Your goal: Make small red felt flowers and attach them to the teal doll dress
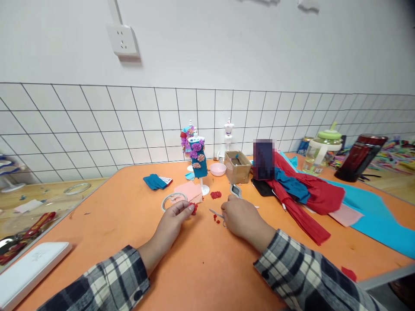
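Observation:
My left hand [177,218] pinches a small ruffled red piece [194,208], which looks like crepe paper, between thumb and fingers. A few inches away, my right hand [241,216] is closed on small scissors [216,213]; their blades point left and a handle loop shows below the fingers. Red scraps [218,221] lie under the blades. Beyond, between the hands, sits a little pile of red bits [215,195]. A roll of clear tape [166,201] lies behind my left hand, partly over pink paper [188,190]. A small mannequin [198,162] in a blue dress with purple and peach flowers stands behind.
Farther back are a pink bowl [218,169], a cardboard box [238,167] and a bare mannequin [228,131]. Red paper [324,196] and blue sheets [382,220] cover the right side, near a bottle [320,151] and a dark red cup [361,157]. A white device [32,272] lies front left.

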Demonstrator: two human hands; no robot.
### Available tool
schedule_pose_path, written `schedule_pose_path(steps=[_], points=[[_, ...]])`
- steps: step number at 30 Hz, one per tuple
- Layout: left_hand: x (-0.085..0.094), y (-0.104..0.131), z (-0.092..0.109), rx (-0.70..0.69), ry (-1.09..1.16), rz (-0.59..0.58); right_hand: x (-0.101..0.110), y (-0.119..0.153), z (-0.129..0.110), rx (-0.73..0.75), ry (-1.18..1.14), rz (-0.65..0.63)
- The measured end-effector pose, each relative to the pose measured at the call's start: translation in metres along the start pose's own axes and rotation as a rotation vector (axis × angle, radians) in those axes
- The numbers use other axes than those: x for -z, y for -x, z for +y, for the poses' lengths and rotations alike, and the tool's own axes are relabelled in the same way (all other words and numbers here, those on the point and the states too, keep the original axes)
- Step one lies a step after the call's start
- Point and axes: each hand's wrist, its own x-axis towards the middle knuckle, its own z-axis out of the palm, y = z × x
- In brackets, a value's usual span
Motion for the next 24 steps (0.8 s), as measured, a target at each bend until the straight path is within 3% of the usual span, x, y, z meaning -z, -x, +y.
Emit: schedule_pose_path(steps=[6,16,24], points=[[0.003,-0.002,-0.001,0.027,0.077,-0.004,-0.001,0.002,-0.002,0.018,0.020,-0.086],[0.004,-0.003,-0.008,0.019,0.115,0.018,-0.002,0.000,0.003,0.048,0.051,-0.042],[-0.001,-0.003,-0.004,0.125,0.284,0.045,-0.014,-0.009,0.002,0.036,0.026,0.024]])
